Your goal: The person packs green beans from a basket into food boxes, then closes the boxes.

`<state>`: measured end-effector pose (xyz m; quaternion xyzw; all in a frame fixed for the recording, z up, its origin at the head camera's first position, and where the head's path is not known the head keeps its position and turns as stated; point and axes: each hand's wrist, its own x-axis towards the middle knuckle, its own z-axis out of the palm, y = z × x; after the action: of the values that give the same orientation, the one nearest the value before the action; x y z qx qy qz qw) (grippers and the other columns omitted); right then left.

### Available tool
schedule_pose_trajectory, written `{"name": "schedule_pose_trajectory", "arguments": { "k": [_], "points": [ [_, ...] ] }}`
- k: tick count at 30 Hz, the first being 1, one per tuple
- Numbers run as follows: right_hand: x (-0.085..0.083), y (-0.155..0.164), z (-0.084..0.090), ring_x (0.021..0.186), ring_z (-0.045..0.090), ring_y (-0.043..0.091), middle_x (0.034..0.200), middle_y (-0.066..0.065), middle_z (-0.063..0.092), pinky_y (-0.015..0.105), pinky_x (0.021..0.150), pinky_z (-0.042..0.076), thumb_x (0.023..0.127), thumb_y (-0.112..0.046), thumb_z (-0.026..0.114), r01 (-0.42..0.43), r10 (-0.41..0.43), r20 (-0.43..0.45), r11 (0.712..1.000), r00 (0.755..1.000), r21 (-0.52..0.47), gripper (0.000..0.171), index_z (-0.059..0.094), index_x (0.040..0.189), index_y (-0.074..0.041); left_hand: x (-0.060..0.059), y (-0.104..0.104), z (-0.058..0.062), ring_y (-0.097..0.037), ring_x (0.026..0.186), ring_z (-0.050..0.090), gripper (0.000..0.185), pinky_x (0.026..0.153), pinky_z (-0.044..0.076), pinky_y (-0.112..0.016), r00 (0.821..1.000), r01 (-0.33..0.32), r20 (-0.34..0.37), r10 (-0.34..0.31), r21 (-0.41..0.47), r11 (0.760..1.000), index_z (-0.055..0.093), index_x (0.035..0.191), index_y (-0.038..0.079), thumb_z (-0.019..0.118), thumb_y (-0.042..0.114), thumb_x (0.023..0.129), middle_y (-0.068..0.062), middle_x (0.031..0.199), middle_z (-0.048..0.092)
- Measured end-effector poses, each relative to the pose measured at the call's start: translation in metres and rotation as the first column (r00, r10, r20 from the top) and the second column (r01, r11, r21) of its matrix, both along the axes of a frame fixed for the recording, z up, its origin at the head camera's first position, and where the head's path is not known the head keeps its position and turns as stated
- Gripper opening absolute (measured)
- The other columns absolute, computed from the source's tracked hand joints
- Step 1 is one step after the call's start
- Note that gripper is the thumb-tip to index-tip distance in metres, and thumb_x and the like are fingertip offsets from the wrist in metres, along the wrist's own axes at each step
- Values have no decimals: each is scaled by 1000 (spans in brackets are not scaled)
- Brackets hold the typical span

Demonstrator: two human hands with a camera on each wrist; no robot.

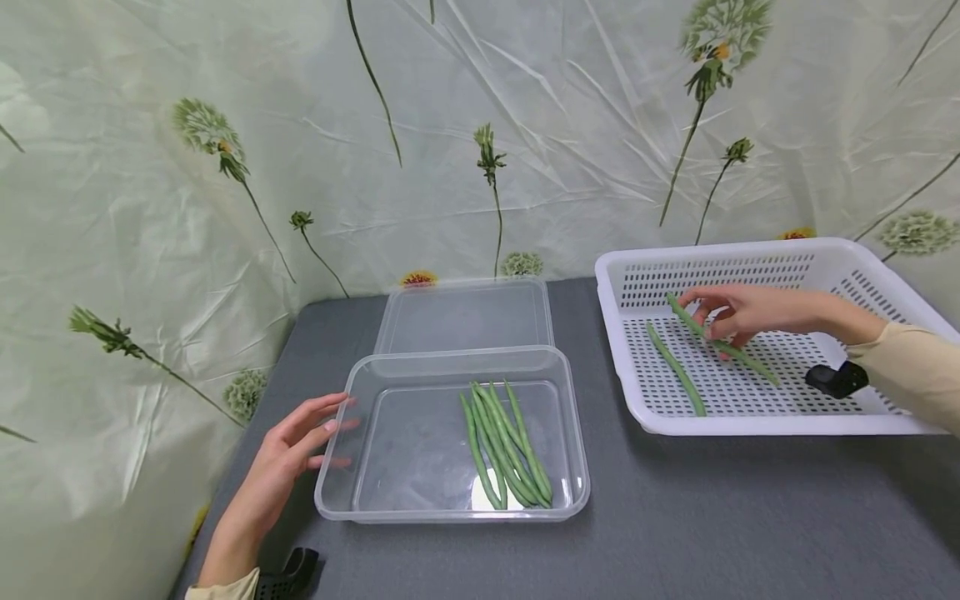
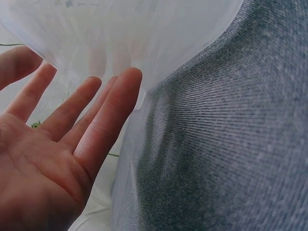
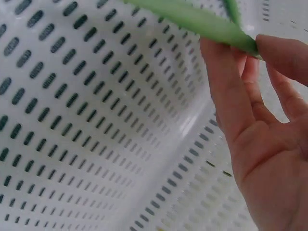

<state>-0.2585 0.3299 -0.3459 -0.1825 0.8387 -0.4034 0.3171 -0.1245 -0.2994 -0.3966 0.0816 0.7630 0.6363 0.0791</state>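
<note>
My right hand [image 1: 757, 312] pinches a green bean [image 1: 750, 362] between thumb and fingers over the white perforated basket [image 1: 780, 425]. In the right wrist view the held bean [image 3: 192, 21] runs across the top. Another green bean [image 1: 677, 369] lies on the basket floor, left of the held one. My left hand [image 1: 273, 462], fingers extended, is at the left wall of the clear plastic container [image 1: 450, 517]; the left wrist view shows its fingertips against or very near that wall. Several green beans [image 1: 498, 442] lie side by side in the container's right half.
Behind the container a clear flat lid [image 1: 465, 317] lies on the dark grey tabletop [image 1: 480, 558]. A dandelion-printed sheet [image 1: 450, 192] hangs at the back and left. Black straps with devices [image 1: 836, 381] sit on both wrists. The basket stands to the container's right, with a gap between them.
</note>
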Motion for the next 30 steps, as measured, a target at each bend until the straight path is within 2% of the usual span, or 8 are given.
{"name": "schedule_pose_trajectory", "arguments": {
  "k": [5, 11, 14, 19, 25, 30],
  "points": [
    [5, 3, 11, 93, 64, 32, 123, 26, 48, 44, 69, 58, 95, -7, 63, 39, -38, 11, 999, 999, -9, 60, 29, 144, -2, 0, 1, 1, -20, 119, 60, 41, 76, 58, -52, 1000, 15, -9, -15, 11, 1000, 45, 144, 4, 50, 15, 105, -13, 141, 52],
    [16, -3, 27, 93, 64, 32, 122, 27, 48, 44, 65, 59, 97, -9, 61, 22, -22, -55, 1000, 998, 3, 62, 27, 148, -3, 0, 1, 1, -20, 118, 60, 41, 76, 58, -51, 1000, 14, -22, -14, 0, 1000, 45, 143, 3, 51, 15, 105, -15, 141, 52],
    [23, -9, 34, 93, 64, 34, 121, 27, 48, 44, 66, 59, 99, -9, 59, 20, -22, -76, 1000, 997, -19, 60, 26, 148, -2, 0, 1, 1, -20, 119, 60, 40, 76, 58, -51, 999, 17, -27, -17, -5, 1000, 46, 143, 4, 51, 16, 105, -16, 142, 51],
    [36, -18, 43, 93, 65, 30, 119, 24, 49, 44, 67, 59, 100, -7, 56, 20, -27, -124, 998, 992, -57, 56, 27, 148, -1, 0, 0, 2, -20, 118, 60, 40, 76, 58, -51, 999, 20, -36, -20, -11, 1000, 46, 143, 4, 51, 16, 105, -17, 141, 51],
    [54, -25, 52, 89, 66, 26, 118, 22, 50, 44, 65, 60, 102, -5, 53, 37, -56, -210, 995, 976, -90, 52, 29, 147, 0, 1, 0, 3, -18, 118, 60, 41, 76, 58, -50, 999, 20, -33, -21, -24, 1000, 46, 143, 4, 51, 17, 105, -18, 142, 50],
    [69, -35, 59, 88, 67, 26, 117, 21, 52, 45, 65, 60, 101, -4, 54, 85, -119, -268, 987, 956, -136, 49, 33, 145, -3, 2, 2, 2, -19, 118, 60, 41, 77, 58, -50, 1000, -14, -5, 14, -24, 1000, 47, 143, 6, 52, 18, 104, -17, 142, 50]
  ]
}}
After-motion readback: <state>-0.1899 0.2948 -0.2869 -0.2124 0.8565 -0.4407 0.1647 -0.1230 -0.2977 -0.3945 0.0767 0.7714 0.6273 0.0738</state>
